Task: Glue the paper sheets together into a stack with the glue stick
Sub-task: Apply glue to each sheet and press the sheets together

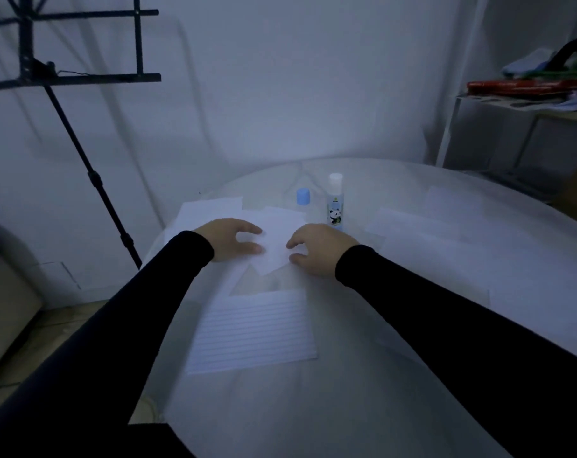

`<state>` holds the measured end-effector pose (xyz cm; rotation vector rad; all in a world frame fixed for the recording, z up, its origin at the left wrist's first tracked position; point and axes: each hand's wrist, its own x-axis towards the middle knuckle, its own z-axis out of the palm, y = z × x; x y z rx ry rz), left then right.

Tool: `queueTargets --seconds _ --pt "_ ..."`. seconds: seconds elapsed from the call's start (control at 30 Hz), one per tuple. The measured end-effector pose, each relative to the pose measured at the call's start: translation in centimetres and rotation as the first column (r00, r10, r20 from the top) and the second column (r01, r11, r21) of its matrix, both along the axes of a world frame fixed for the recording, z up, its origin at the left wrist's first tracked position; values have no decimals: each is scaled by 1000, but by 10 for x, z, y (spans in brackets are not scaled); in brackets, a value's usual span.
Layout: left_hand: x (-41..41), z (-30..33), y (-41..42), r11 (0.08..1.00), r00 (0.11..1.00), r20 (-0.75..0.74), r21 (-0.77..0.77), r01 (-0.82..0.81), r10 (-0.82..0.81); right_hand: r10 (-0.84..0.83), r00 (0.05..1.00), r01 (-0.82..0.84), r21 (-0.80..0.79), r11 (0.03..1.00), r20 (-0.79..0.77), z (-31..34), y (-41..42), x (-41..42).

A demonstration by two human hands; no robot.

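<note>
While both hands reach over the round table [412,342], the left hand [229,239] and right hand [316,247] rest loosely curled fingers on a small paper sheet [278,238], gripping nothing; the uncapped glue stick [335,203] stands just beyond the right hand, its blue cap [303,196] beside it. A lined sheet [252,330] lies nearer the person; more sheets [412,226] lie to the right.

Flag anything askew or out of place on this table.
The glue stick stands uncapped, its blue cap set apart on its left. The paper sheets lie scattered at different angles, not stacked. Nothing looks spilled or damaged.
</note>
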<state>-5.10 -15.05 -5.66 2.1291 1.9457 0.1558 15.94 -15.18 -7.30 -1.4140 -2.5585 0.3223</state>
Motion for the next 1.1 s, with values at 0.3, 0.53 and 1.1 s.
queueTargets --seconds 0.3,0.53,1.1 --pt "-25 -16 2 995 996 -92 -102 2 -11 -52 995 58 -59 997 89 -7 11 -19" --pt "-19 -15 -2 994 994 -106 -109 -11 0 -120 990 127 -95 987 73 -3 -6 -1" --pt "38 -19 6 994 990 -83 -12 110 -111 -169 976 189 -146 971 139 13 -46 48"
